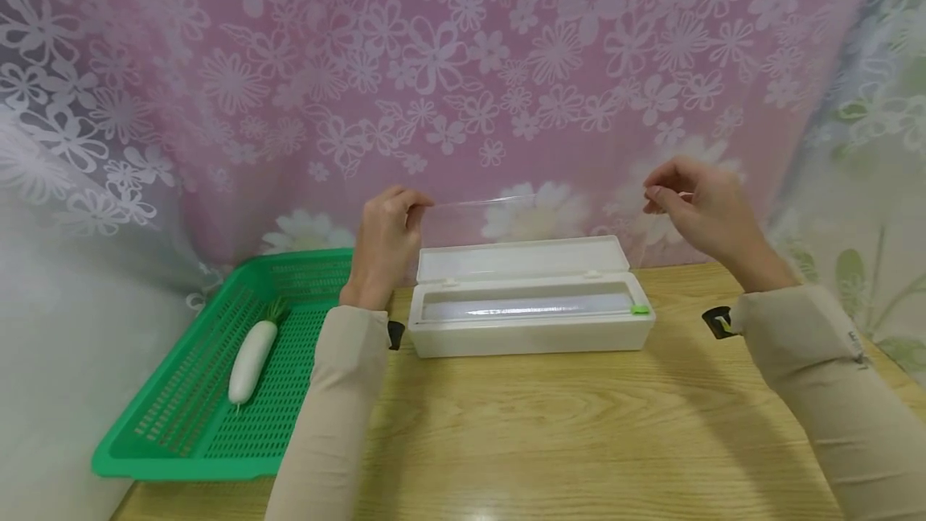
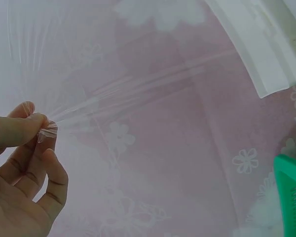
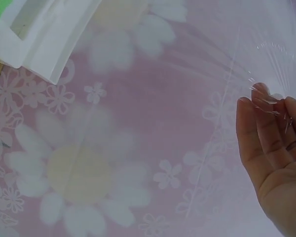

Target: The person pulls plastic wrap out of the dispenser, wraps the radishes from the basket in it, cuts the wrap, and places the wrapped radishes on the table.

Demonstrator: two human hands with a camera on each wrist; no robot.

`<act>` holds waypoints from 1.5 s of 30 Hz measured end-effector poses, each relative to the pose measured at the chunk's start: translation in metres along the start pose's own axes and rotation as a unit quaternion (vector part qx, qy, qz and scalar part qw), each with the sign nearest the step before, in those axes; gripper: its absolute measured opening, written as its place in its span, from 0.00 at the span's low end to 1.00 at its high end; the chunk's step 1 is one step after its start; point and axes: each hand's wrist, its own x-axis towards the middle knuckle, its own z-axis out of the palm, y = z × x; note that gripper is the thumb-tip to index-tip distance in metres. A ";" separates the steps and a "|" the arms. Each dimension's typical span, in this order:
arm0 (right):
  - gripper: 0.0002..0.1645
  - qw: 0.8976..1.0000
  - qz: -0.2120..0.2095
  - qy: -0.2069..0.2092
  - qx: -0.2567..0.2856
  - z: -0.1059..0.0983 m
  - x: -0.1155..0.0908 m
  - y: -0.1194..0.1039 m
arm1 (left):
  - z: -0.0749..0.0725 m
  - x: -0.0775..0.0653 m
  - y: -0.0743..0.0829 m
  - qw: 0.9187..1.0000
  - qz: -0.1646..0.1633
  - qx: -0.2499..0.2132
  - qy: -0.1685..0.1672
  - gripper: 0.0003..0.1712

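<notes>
Between my raised hands stretches a sheet of clear cling film, hard to see against the curtain. My left hand pinches one corner between thumb and fingers; in the left wrist view, creases in the film fan out from that pinch. The opposite corner is pinched by my right hand, with the film bunched at the fingertips in the right wrist view. Below and between the hands stands a white cling film dispenser, its lid raised. Inside lies a shiny film roll. A green slider sits at its right end.
A green plastic basket stands at the left, partly behind my left forearm. One white radish with a green top lies in it. The wooden table runs back to a pink flowered curtain behind the dispenser.
</notes>
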 end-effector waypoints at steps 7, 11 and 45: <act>0.05 1.000 -0.010 0.020 0.007 -0.002 0.008 -0.002 | -0.008 0.006 0.004 1.000 -0.006 -0.001 0.005 0.09; 0.05 0.999 -0.031 0.031 -0.003 -0.005 0.011 -0.006 | -0.011 0.012 0.005 1.000 0.008 0.000 0.014 0.08; 0.12 0.995 -0.101 -0.011 -0.005 -0.048 -0.034 -0.038 | -0.049 -0.025 0.038 0.994 0.093 -0.042 0.042 0.09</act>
